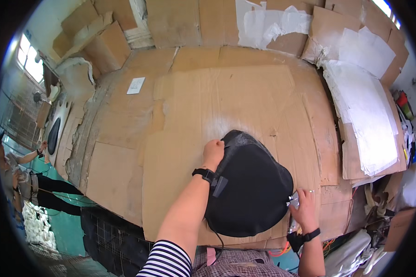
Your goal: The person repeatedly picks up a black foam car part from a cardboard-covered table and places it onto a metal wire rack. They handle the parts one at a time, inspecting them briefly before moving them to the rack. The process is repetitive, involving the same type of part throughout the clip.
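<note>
A black, rounded seat-shaped piece [249, 184] with a smooth dark face lies on the cardboard-covered table right in front of me. Its far edge carries a greyish, worn-looking strip. My left hand [213, 153] is closed at the upper left edge of this piece, its fingers curled on the rim. At the lower right edge, my right hand [304, 207] is wrapped round a silver metal gun-like hand tool [291, 223]. The tool's head is close to the black piece; whether they touch I cannot tell. Both wrists wear black bands.
Cardboard sheets [189, 106] cover the table and rise as walls behind it. A small white card [136, 86] lies far left. White sheeting [370, 124] covers a cardboard panel at right. Orange hoses [279, 252] hang below the front edge. Another person [23, 175] works at far left.
</note>
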A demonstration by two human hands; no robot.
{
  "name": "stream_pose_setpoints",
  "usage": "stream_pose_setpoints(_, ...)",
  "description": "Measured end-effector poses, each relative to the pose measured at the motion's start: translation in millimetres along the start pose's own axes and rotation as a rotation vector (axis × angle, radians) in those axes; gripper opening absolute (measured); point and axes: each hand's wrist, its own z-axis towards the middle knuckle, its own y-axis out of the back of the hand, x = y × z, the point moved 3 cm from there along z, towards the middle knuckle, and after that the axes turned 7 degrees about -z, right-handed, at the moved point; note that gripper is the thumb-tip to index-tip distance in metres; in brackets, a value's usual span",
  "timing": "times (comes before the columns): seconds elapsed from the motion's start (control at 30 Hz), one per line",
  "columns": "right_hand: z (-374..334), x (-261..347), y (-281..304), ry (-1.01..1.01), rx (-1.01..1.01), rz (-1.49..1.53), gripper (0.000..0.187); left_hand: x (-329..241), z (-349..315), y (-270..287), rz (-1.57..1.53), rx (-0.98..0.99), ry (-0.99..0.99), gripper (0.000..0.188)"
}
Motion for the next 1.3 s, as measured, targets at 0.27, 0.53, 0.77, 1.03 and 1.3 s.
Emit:
stream_pose_setpoints(0.27, 220, 165, -21, 0.502, -0.119, 0.333, 0.032, -19, 33, 0, 0.112, 0.124, -0.146, 0.023)
stream_pose_setpoints(0.53, 292, 197, -70, 0.782, 0.269, -0.004, 0.02, -30, 29, 9, 0.063, 0.07, -0.354, 0.019)
stream_pose_setpoints(0.77, 311, 183, -86, 0.852, 0.441, 0.32, 0.017, -40, 42, 16, -0.049, 0.433, -0.141, 0.024)
stream_pose_setpoints(1.03, 327, 171, -84, 0.83, 0.639, 0.44, 0.015, -31, 50, 16, -0.131, 0.465, -0.273, 0.009)
stream_pose_setpoints(1.3, 326, 154, -78, 0.621, 0.737, 0.575, 0.022, -32, 49, 12, -0.15, 0.487, -0.274, 0.007)
